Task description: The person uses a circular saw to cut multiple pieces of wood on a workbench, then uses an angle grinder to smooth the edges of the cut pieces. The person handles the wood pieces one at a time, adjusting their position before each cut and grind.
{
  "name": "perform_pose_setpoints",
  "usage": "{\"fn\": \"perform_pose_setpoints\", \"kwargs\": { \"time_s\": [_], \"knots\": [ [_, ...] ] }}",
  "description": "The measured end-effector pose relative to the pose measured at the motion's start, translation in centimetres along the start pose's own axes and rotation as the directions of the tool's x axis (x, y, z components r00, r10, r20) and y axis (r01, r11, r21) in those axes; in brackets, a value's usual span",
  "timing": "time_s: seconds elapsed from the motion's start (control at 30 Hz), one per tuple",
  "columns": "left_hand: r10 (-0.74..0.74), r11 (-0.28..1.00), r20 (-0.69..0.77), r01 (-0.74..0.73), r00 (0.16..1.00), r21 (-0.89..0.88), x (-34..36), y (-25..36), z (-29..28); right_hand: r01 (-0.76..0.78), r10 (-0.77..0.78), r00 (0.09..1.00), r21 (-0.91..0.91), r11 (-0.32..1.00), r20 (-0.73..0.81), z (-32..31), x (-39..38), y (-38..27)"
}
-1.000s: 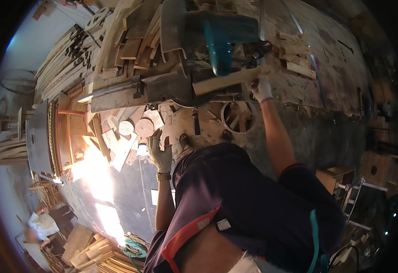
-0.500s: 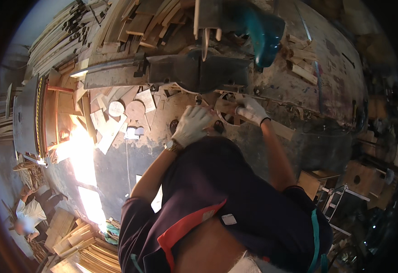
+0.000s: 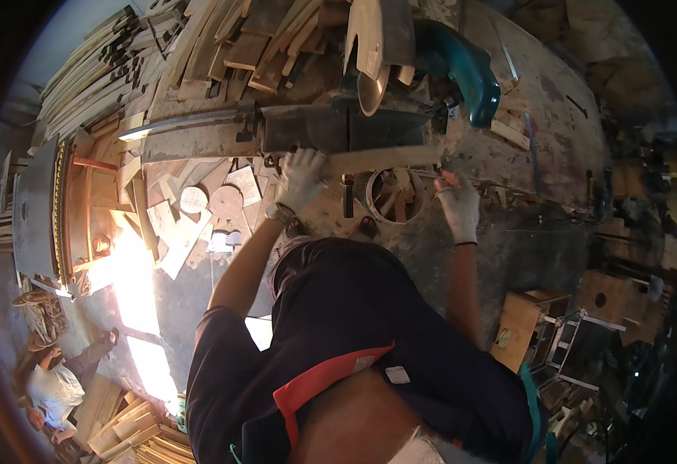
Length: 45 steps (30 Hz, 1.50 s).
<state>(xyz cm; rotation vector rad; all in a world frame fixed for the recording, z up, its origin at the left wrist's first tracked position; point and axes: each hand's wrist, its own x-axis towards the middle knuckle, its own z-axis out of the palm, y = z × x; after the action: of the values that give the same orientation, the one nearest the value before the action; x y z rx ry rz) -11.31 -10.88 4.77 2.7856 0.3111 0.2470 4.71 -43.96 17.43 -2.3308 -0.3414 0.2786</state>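
Fingers (image 3: 309,158), L hand (image 3: 298,185): at blurry bd (image 3: 385,159) end; grip hidden, can't tell. R hand (image 3: 460,210): fingers apart.

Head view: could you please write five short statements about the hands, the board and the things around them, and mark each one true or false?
1. The left hand and the right hand are both gloved. True.
2. The big curved handle at the bench is yellow. False: the curved handle is teal.
3. The left hand is at the left end of the wooden board. True.
4. The round container is filled with rope. False: the round container has wood pieces in it.
5. Two wooden discs lie to the left of the left hand. True.
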Motion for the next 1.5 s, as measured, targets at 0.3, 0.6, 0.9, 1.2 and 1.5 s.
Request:
{"fn": "perform_pose_setpoints", "kwargs": {
  "time_s": [0.3,0.6,0.9,1.2,1.5],
  "knots": [
    [0.067,0.989,-0.284,-0.025,0.956,0.148,5.3,-5.9,-4.1,0.186,-0.237,0.869,-0.157,0.97,-0.435,-10.8,-0.7,-8.2],
    [0.139,0.986,-0.17,-0.121,0.976,0.112,8.5,-4.2,0.7,0.339,-0.356,0.933,-0.461,0.82,0.054,-11.5,9.0,-25.7],
    [0.172,0.983,-0.243,-0.153,0.955,0.098,8.8,-5.7,1.3,0.062,0.028,0.964,-0.326,0.943,0.265,-10.2,8.1,-30.5],
    [0.152,0.988,-0.226,-0.139,0.962,0.071,8.4,-6.7,1.6,-0.04,0.04,0.976,-0.004,0.999,0.212,-6.3,2.8,-25.7],
    [0.145,0.989,-0.186,-0.144,0.972,0.021,8.1,-6.6,0.7,-0.277,0.26,0.961,0.308,0.91,0.094,1.2,-2.6,-15.6]
  ]
}}
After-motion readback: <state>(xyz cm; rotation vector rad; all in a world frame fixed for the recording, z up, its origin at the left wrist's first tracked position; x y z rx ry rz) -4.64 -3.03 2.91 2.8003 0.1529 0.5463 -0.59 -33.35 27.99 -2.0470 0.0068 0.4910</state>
